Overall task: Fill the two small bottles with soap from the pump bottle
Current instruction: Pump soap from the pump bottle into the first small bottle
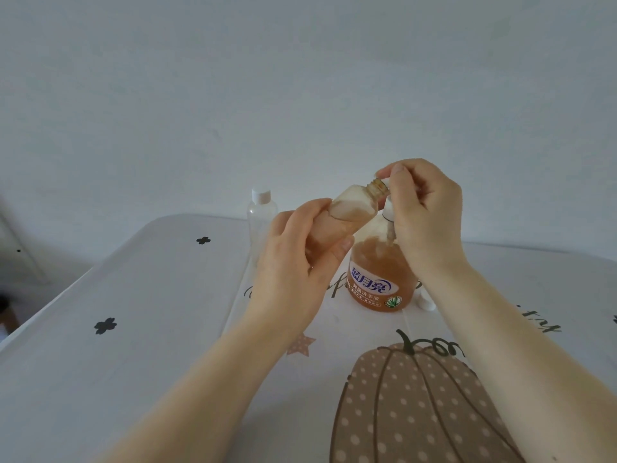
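Note:
My left hand (297, 262) grips a small clear bottle (354, 205) that holds orange soap. The bottle is tilted, with its open threaded neck pointing up and right against the pump nozzle. My right hand (424, 212) curls over the white pump head (387, 208) of the orange pump bottle (380, 279), which stands on the table. A second small clear bottle (261, 212), looking empty, stands upright with its white cap on, to the left behind my left hand. A small white cap (425, 300) lies on the table to the right of the pump bottle.
The table (150, 312) wears a white cloth with black flower marks, a star and a dotted pumpkin print near me. Its left edge drops off to a dark floor. A plain pale wall stands behind.

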